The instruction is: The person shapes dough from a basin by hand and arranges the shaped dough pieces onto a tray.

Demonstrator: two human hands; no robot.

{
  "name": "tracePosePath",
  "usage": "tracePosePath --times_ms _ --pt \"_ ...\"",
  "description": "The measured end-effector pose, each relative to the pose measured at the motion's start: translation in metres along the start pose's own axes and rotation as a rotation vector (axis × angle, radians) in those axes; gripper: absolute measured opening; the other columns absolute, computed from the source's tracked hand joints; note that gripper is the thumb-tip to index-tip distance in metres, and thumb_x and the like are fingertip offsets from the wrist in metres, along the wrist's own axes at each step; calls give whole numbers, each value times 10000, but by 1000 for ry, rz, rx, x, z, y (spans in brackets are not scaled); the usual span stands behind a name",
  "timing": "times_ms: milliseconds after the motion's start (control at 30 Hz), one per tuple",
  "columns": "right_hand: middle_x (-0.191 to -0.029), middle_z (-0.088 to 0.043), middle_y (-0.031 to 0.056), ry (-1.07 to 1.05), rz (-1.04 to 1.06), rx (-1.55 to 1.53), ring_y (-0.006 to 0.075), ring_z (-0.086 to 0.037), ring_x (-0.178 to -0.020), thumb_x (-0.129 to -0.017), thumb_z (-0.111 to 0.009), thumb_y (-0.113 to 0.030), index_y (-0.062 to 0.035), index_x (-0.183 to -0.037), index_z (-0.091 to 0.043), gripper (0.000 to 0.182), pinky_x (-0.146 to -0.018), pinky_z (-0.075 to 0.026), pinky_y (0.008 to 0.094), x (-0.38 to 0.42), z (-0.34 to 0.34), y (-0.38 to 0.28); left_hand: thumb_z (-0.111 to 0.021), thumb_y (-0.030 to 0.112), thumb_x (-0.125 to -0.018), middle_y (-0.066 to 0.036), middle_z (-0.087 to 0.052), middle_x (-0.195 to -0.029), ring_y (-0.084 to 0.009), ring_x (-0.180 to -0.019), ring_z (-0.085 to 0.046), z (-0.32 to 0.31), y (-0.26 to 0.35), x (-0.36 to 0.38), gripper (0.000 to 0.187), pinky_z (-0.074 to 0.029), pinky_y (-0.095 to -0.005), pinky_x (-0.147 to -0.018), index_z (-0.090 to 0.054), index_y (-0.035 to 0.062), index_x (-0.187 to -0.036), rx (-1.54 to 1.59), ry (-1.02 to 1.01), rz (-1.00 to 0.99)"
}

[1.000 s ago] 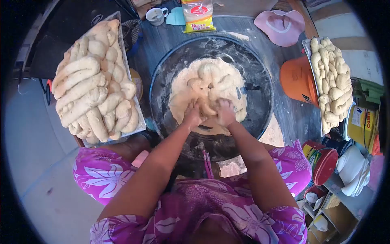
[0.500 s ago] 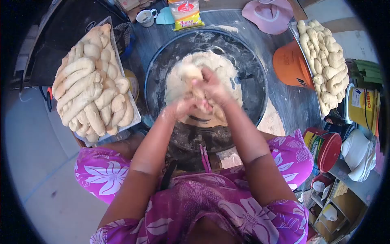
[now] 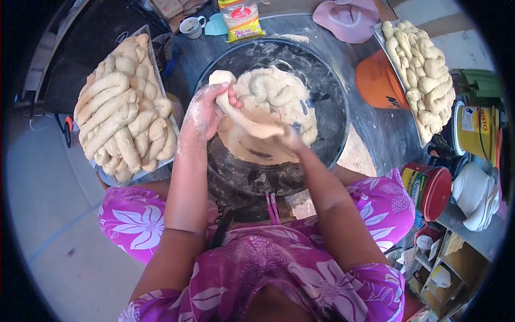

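A pale strip of dough [image 3: 249, 124] stretches between my two hands above a round black basin [image 3: 230, 174]. My left hand [image 3: 213, 106] is wrapped round its upper left end, and a rounded knob of dough sticks out above the fingers. At the lower right end my right hand [image 3: 291, 140], blurred by motion, is closed on the strip. Flour or crumbs [image 3: 244, 147] cover the middle of the basin. A coiled, coated piece of dough [image 3: 276, 88] lies on them, just beyond the strip.
Twisted dough pieces fill a tray [image 3: 156, 70] at left and another tray [image 3: 387, 51] at right, by an orange bucket [image 3: 375, 80]. Beyond the basin are a cup [image 3: 191, 27], a bread crumbs bag [image 3: 242, 20] and a pink hat [image 3: 346, 20]. A red bucket [image 3: 435, 193] stands at right.
My hands were close together over the basin's middle. My left hand has moved up and left, my right hand down and right, with the dough drawn out between them.
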State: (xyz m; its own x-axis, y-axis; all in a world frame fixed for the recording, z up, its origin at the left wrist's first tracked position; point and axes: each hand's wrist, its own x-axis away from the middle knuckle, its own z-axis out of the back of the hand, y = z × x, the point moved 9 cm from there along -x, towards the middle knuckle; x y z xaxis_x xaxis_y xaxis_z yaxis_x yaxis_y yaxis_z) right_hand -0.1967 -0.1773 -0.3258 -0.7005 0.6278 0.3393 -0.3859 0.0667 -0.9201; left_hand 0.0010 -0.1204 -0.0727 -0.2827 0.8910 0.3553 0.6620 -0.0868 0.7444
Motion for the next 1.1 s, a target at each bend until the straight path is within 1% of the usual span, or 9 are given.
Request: tracePosePath --times_ms 267,400,467,667,733,800,867,933,1100 --pt "-659 -558 39 99 93 -436 133 -530 -541 -771 -560 -112 -4 -925 -530 191 -492 -429 249 -4 142 -230 -509 171 -851 -148 -581 -1015 -251 -1039 -514 17 7 -11 165 -404 -386 -888 -517 32 -940 172 42 -192" --pt "-709 -532 9 -8 167 -157 94 -486 -523 -724 -582 -31 -28 -1007 -507 292 -451 -413 226 12 138 -281 -533 148 -814 -73 -579 -902 -183 -870 -561 47 -17 -24 169 -440 -345 -841 -521 40 -943 342 6 -95" --pt "-747 -527 9 -205 45 90 78 -473 -497 -707 -598 -21 -64 -1074 -487 385 -442 -395 186 27 100 -289 -544 131 -777 -41 -567 -783 -164 -691 -565 82 -42 -24 154 -477 -298 -719 -550 22 -885 203 329 -7" --pt "-943 -578 152 -723 -187 587 224 -556 -838 -670 -682 -289 -33 -1154 -484 582 -750 -444 322 19 -15 -103 -531 218 -763 -199 -622 -928 -293 -874 -616 158 -123 -9 366 -476 -377 -761 -570 -3 -1053 -1708 203 393" --pt "-968 -577 164 -697 -277 678 245 -551 -882 -670 -677 -306 -35 -1159 -487 591 -784 -436 332 17 -19 -46 -525 218 -757 -190 -572 -1079 -314 -1007 -555 171 -151 1 442 -440 -407 -826 -508 21 -1153 -1708 243 554" --pt "-1067 -543 199 -91 -87 784 290 -526 -967 -666 -675 -325 -37 -1194 -473 634 -808 -433 349 -4 17 -10 -529 227 -746 -176 -432 -1271 -324 -1181 -407 165 -167 -2 538 -376 -442 -902 -420 58 -1246 -1853 334 -39" --pt "-1176 -469 220 -64 -347 738 333 -466 -1062 -647 -674 -389 -47 -1207 -466 688 -891 -394 389 13 19 29 -548 253 -726 -161 -305 -1364 -344 -1263 -265 152 -187 -2 619 -306 -467 -956 -366 82 -1292 -1941 216 22" --pt "-1243 -399 241 195 -69 903 368 -402 -1127 -611 -664 -475 -54 -1188 -478 738 -961 -327 430 36 4 45 -563 325 -742 -160 -321 -1356 -340 -1264 -267 138 -232 -3 658 -265 -470 -988 -341 87 -1314 -2084 -111 -77" --pt "-1207 -479 188 -269 34 1098 355 -464 -1079 -650 -619 -442 -34 -1106 -535 618 -921 -358 444 83 -88 28 -594 404 -735 -132 -307 -1370 -320 -1284 -243 110 -281 43 702 -190 -475 -1034 -337 104 -1316 -2011 -546 291"
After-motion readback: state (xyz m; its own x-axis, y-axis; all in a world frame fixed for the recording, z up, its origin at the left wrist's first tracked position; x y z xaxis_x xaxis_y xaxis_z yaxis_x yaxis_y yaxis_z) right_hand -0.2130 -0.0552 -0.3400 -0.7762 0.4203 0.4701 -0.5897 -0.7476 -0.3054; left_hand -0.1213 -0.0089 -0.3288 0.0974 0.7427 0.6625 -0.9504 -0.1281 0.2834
